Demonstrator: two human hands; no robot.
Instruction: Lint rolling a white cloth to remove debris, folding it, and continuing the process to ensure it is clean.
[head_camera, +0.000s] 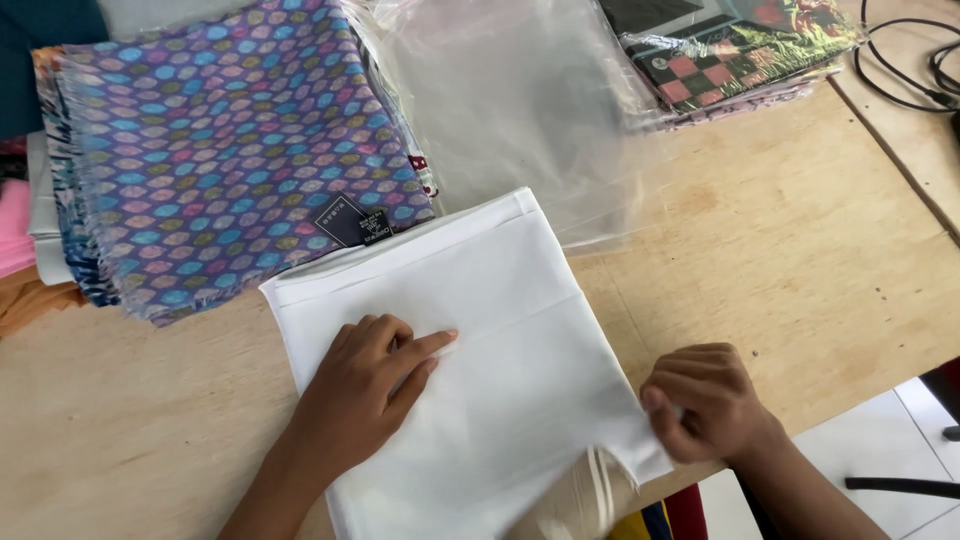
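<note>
Plywood table (800, 250), folded white cloth (500, 350), patterned scarves (230, 140), clear bags (520, 100), black cable (900, 70)

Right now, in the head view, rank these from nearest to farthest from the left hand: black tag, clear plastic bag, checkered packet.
From the left hand:
1. Black tag, just above, on the purple cloth.
2. Clear plastic bag, upper middle.
3. Checkered packet, far upper right.

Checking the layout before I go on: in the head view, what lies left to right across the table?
Stack of patterned cloths → left hand flat on the white folded cloth → right hand pinching its corner; farther back, clear plastic bags → packaged cloths → black cable.
</note>
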